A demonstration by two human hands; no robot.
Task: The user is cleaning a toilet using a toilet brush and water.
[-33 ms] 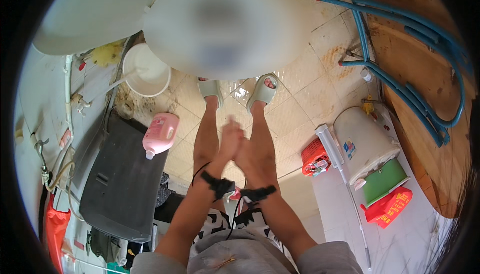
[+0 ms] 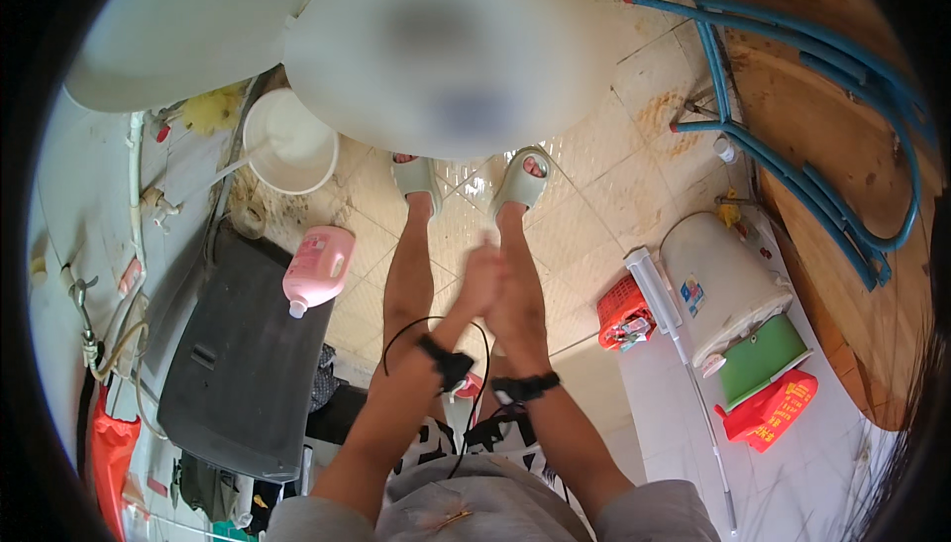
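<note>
Left hand (image 2: 481, 282) and right hand (image 2: 517, 312) meet above the tiled floor (image 2: 584, 210), in front of the shins, left against right. Fingers motion-blurred; cannot tell whether they are curled or spread, or whether anything is pinched between them. Nearest things: a black wristband (image 2: 448, 362) on the left wrist, a dark strap (image 2: 527, 386) on the right, and a thin black cable (image 2: 434, 318) arching beside both wrists. Pink bottle (image 2: 319, 263) and white bucket (image 2: 333, 163) are off to the left, well apart from both hands.
</note>
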